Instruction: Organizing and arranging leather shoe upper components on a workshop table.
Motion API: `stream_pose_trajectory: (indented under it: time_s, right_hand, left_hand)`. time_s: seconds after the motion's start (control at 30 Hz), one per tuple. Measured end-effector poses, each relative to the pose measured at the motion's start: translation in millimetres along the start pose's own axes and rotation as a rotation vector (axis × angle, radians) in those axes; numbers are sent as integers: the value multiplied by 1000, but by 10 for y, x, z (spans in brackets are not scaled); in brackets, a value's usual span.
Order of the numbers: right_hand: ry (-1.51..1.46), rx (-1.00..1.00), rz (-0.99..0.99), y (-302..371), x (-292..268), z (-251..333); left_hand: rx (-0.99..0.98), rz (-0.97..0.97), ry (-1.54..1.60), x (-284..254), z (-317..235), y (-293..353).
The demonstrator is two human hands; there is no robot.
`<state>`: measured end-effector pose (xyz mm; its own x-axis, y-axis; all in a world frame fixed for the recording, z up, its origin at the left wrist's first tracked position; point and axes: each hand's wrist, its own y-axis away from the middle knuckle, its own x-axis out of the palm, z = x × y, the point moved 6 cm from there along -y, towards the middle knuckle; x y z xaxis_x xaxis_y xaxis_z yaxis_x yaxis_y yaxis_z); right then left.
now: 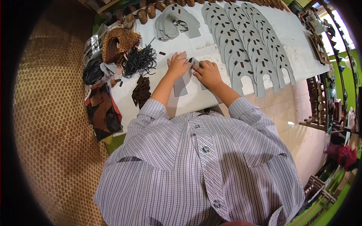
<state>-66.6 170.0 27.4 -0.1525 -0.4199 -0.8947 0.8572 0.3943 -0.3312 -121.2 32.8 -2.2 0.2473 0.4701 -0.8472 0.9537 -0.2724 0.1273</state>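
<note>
My left hand [177, 64] and right hand [206, 72] covered the middle of the grey cut piece [181, 86] — my fingertips' grip was too small to tell; wooden lasts [151, 10] at twelve o'clock were cut off.

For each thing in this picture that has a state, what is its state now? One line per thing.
left hand: flat, pressing the grey cut piece
right hand: fingers bent, on the same piece
grey cut piece: flat on the white table
small brown tab: between both hands' fingertips
grey pieces in rows: laid overlapping
</note>
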Motion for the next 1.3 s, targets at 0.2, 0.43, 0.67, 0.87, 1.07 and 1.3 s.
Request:
stream_pose_trajectory:
  time_s: [0.2, 0.43, 0.67, 0.87, 1.07, 1.3]
  right_hand:
    - [-107, -22, -3, -20, -48, -9]
    - [-145, 4, -28, 2, -87, -24]
    - [-146, 51, -59, 13, -33, -88]
    - [-97, 25, -47, -17, -17, -50]
    - [21, -42, -21, -30, -12, -50]
    - [106, -102, 14, -66, 3, -36]
  left_hand:
    - [-84, 100, -22, 96, 199, -128]
    - [-252, 160, 354, -10, 256, -140]
    - [-196, 151, 237, -45, 158, -169]
    - [-97, 237, -120, -11, 118, -161]
    - [-96, 221, -87, 31, 121, -173]
    - [-43, 156, -90, 68, 122, -168]
